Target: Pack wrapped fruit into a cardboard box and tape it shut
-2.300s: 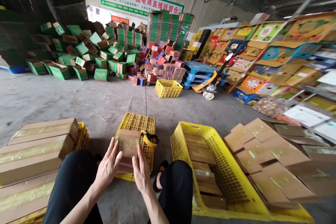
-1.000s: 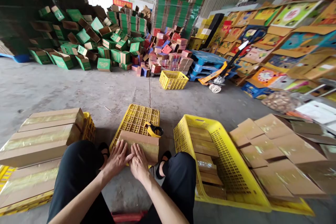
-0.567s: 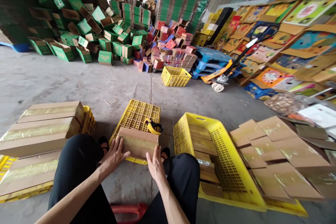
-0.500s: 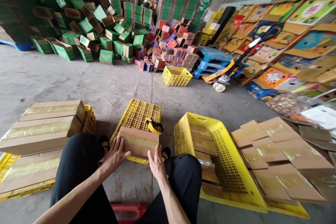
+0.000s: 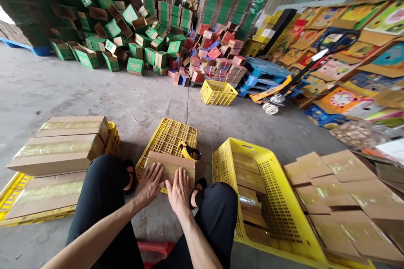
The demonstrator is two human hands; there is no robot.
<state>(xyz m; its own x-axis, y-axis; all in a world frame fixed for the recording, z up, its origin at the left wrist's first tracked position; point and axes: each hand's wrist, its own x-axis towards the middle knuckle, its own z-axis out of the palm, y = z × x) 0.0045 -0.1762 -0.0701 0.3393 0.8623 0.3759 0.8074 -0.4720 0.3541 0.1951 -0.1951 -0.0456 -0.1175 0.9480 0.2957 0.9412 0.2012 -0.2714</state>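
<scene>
Between my knees, a small brown cardboard box (image 5: 172, 160) with tape along it lies on an upturned yellow plastic crate (image 5: 167, 134). My left hand (image 5: 150, 183) rests flat on the left part of the box's near side. My right hand (image 5: 178, 189) lies flat beside it, toward the middle, and the two hands nearly meet. Both have their fingers stretched out, gripping nothing. Just behind the box's right end, a yellow tape dispenser (image 5: 186, 150) with a dark ring sits on the crate.
At right stands a large yellow crate (image 5: 271, 164) holding several taped boxes, with flattened cartons (image 5: 341, 193) beyond. Bigger taped boxes (image 5: 59, 147) are stacked at left. Farther off are a yellow crate (image 5: 219, 92), a pallet jack (image 5: 274, 96) and heaped green boxes (image 5: 135, 65).
My hands have moved from the ends of the box inward onto its taped near side. The view has shifted slightly, so the surroundings appear farther right.
</scene>
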